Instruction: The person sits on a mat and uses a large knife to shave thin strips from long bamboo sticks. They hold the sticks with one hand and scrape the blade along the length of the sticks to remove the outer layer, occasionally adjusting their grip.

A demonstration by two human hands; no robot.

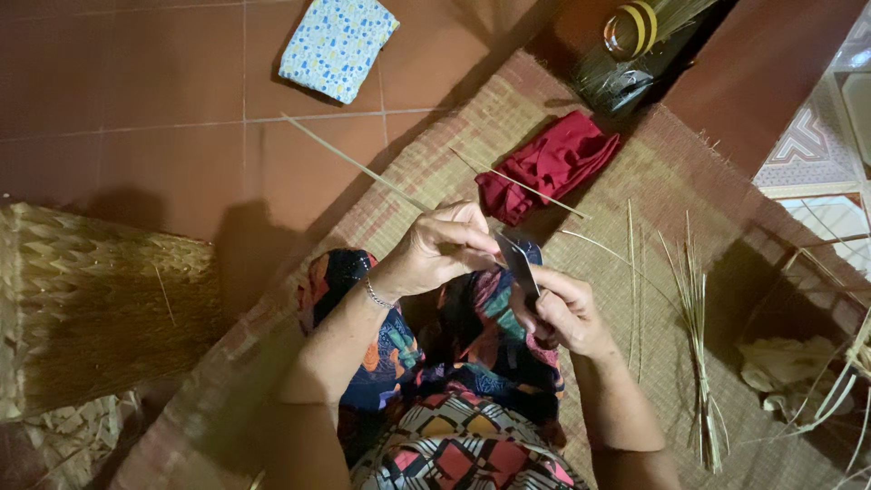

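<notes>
Item: thin reed strip [363, 170]. It is pinched in the left hand [445, 247], fingers closed on it, and runs away far-left across the woven mat [635, 172] onto the tiled floor [136, 91].

Item: knife [519, 263], dark flat blade. It is gripped in the closed right hand [567, 313], with the blade tip set just beside the left fingertips [476, 238], above the lap.

Item: red cloth [549, 163], folded, laid on the mat beyond the hands; a second strip [522, 184] lies across it.

Item: loose bundle of reeds [697, 327], laid on the mat at the right.

Item: woven basket [91, 308], at the left on the floor. Blue patterned cushion [337, 45], far on the tiles.

Risk, judged: the blade is held very close to the left fingers, so a slip along the smooth strip may bring a cut. The strip is long and unsupported; a twist may cause it to split unevenly or snap. The blade edge is turned towards the lap, so a hard pull may carry it into the patterned garment [454, 399]. Low light may hide the cutting line.
</notes>
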